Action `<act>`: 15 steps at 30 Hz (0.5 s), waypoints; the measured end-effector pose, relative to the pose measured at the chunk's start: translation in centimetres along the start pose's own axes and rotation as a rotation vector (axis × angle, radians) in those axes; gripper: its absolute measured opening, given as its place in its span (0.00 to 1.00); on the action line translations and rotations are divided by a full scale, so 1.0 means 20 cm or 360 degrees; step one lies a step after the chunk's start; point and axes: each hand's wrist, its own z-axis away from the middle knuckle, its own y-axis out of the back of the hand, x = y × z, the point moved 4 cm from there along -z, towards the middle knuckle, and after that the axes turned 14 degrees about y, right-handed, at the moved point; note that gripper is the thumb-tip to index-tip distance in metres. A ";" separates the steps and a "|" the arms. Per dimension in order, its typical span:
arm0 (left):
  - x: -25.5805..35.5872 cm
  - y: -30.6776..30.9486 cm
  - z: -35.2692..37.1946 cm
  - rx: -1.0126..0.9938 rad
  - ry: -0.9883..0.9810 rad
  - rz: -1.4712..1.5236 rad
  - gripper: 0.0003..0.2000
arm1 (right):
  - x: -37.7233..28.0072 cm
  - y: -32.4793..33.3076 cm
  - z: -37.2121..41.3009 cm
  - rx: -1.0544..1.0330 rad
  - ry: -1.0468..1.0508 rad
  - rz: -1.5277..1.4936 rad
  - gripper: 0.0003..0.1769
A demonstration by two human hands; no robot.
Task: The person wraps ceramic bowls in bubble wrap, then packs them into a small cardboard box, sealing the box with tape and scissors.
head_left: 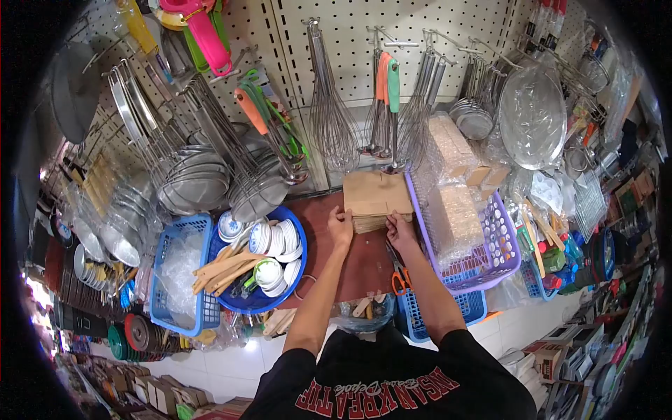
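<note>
The brown paper stack [378,197] lies on the red tabletop [318,217], beside the purple basket [483,283]. The right hand [402,234] pinches its near edge; the left hand [341,228] touches the left corner, its grip I cannot tell. Light, even pressure, I think, would keep the layers aligned.

Before you, the flat brown paper stack [378,197] lies at the back of the brownish-red flat tabletop [318,224], with your left hand [341,225] at its left side and your right hand [400,231] at its near right corner. To its left sits the round blue plastic basin [260,308], holding white round bowls [269,238] and long wooden utensils [227,271]; farther left is the rectangular blue plastic basket [208,269]. On your right, the purple plastic basket [483,283] carries bubble-wrapped cardboard boxes [455,224]. Behind, steel wire whisks [329,119] hang before the perforated cream panel [350,42].
</note>
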 end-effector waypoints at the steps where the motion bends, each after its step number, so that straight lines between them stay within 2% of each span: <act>1: -0.01 0.00 0.00 -0.0147 0.0078 0.0108 0.20 | -0.01 -0.02 0.05 0.0035 0.0041 0.0014 0.12; 3: -0.03 0.00 0.01 -0.0439 0.0241 0.0323 0.18 | -0.02 -0.01 0.13 0.0105 0.0096 0.0067 0.10; 5: -0.05 0.03 0.04 -0.0473 0.0192 0.0234 0.18 | 0.02 0.03 0.18 0.0162 0.0123 0.0137 0.10; 6: -0.09 0.07 0.07 -0.0483 0.0176 0.0186 0.18 | 0.04 0.06 0.22 0.0026 0.0200 0.0189 0.11; 9: -0.22 0.15 0.16 -0.0612 0.0215 0.0393 0.17 | 0.00 0.10 0.39 -0.0056 0.0273 0.0304 0.11; 12: -0.23 0.30 0.34 -0.0613 0.0087 0.0280 0.17 | -0.04 0.16 0.52 0.0004 0.0364 0.0391 0.11; 15: -0.34 0.41 0.44 -0.0492 -0.0023 0.0106 0.16 | -0.01 0.23 0.62 -0.0128 0.0562 0.0549 0.12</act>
